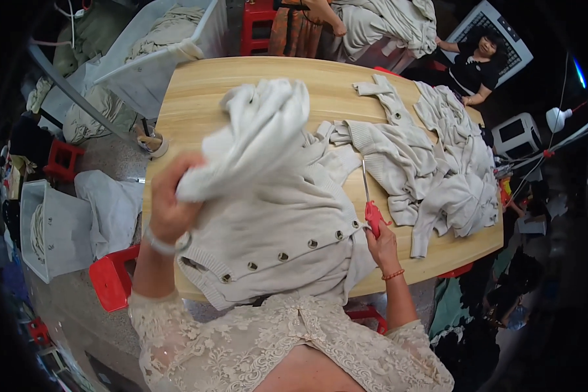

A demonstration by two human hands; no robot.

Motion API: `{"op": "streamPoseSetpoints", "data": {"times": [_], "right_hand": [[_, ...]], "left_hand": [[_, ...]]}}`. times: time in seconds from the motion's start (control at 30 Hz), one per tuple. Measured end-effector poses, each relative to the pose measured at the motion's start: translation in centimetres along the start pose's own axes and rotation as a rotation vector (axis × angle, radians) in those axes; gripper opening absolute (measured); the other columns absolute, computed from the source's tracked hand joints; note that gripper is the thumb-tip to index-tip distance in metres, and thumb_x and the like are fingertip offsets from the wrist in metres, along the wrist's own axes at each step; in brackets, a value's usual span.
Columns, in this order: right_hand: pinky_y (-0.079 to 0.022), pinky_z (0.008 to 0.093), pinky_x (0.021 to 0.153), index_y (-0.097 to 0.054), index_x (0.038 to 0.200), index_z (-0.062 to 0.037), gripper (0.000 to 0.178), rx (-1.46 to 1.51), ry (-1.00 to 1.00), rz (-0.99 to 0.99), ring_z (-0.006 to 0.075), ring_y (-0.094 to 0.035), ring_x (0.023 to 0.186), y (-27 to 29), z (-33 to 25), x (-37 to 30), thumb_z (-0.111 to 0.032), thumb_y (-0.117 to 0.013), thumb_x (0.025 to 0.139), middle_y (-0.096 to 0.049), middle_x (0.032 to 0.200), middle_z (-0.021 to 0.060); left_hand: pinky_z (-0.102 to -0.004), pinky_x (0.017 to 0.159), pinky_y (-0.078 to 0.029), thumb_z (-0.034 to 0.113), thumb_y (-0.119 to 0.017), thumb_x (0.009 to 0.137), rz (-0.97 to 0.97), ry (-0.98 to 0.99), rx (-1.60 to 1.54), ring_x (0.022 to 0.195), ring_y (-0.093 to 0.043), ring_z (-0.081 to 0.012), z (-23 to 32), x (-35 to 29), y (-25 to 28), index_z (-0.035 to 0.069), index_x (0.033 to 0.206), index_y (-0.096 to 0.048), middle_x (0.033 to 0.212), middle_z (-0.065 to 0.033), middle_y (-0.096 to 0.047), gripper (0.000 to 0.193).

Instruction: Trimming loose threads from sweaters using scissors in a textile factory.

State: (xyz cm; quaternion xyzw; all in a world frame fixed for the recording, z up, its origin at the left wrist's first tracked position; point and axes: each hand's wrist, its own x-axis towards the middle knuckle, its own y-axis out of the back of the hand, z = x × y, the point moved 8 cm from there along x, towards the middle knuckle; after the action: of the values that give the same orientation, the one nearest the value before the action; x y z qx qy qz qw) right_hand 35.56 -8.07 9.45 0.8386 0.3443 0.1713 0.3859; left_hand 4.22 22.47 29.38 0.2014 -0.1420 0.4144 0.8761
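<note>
On the pale wooden worktop (196, 81), a cream knitted buttoned cardigan (277, 219), likely light, limp and best held by its ribbed edge (208, 277), is gripped by the left hand (173, 206); red-handled metal scissors (373, 214) by the right hand (383, 247).

Left hand (172, 206): blurred; I can't trace its fingertips against the raised cloth (255, 140).
Raised cloth: smeared, so I can't tell which part of the garment it is.
Scissors (374, 219): I can't make out which fingers of the right hand (381, 244) sit inside the red handles.
Buttons (283, 257): too small for me to read their detail.
Knit pile (464, 189): overlapping folds hide where each piece ends.
Cup (157, 147): its contents are too small to identify.
Co-worker's hand (338, 28): the upper edge cuts off most of its owner.
White tub (137, 86): cut off up there too.
</note>
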Motion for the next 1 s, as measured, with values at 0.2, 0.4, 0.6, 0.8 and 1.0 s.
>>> {"op": "streamPoseSetpoints", "data": {"times": [0.2,0.4,0.6,0.8,1.0], "right_hand": [[-0.047,0.047,0.068,-0.059,0.1,-0.0026,0.025,0.001,0.013,-0.119,0.0433,-0.06,0.079,-1.2,0.6,2.4,-0.019,-0.066,0.082,-0.063,0.083,0.0238],[-0.047,0.0462,0.07,-0.058,0.092,0.0013,0.034,0.053,0.034,-0.3,0.0421,-0.061,0.079,-5.6,-4.2,5.6,-0.03,-0.066,0.083,-0.062,0.08,0.0252],[-0.05,0.0443,0.074,-0.058,0.093,0.0034,0.051,0.084,0.22,-0.278,0.0393,-0.064,0.085,-11.6,-15.9,10.7,-0.044,-0.069,0.079,-0.065,0.088,0.0238],[-0.051,0.0454,0.082,-0.057,0.104,0.0028,0.055,0.047,0.221,-0.243,0.0377,-0.064,0.093,-18.4,-19.3,14.2,-0.038,-0.073,0.071,-0.066,0.099,0.0231],[-0.051,0.0484,0.08,-0.055,0.097,0.0059,0.032,0.141,0.09,-0.223,0.0411,-0.064,0.089,-18.3,-12.2,12.9,-0.015,-0.054,0.074,-0.065,0.092,0.0279]], "left_hand": [[-0.033,0.075,-0.046,0.001,-0.067,0.069,0.009,0.481,0.581,0.082,-0.06,-0.0259,-3.2,-18.0,5.3,0.003,0.093,-0.062,0.083,-0.0094,-0.06,0.024],[-0.0438,0.1,-0.036,0.016,-0.076,0.071,-0.092,0.482,0.704,0.113,-0.047,-0.0378,-10.6,-28.0,-1.6,0.003,0.125,-0.051,0.119,-0.0207,-0.05,0.061],[-0.0458,0.095,-0.036,0.025,-0.078,0.07,-0.058,0.4,0.751,0.112,-0.045,-0.0376,-11.6,-24.2,-7.0,0.005,0.126,-0.051,0.122,-0.0198,-0.047,0.065],[-0.0487,0.094,-0.035,0.027,-0.077,0.07,-0.076,0.264,0.793,0.111,-0.045,-0.0377,-9.9,-23.7,-11.8,0.006,0.114,-0.054,0.121,-0.0181,-0.047,0.053],[-0.0481,0.091,-0.036,0.01,-0.063,0.06,-0.107,0.157,0.739,0.105,-0.05,-0.0369,-11.1,-25.1,-11.5,0.009,0.078,-0.049,0.112,-0.0164,-0.053,0.023]]}}
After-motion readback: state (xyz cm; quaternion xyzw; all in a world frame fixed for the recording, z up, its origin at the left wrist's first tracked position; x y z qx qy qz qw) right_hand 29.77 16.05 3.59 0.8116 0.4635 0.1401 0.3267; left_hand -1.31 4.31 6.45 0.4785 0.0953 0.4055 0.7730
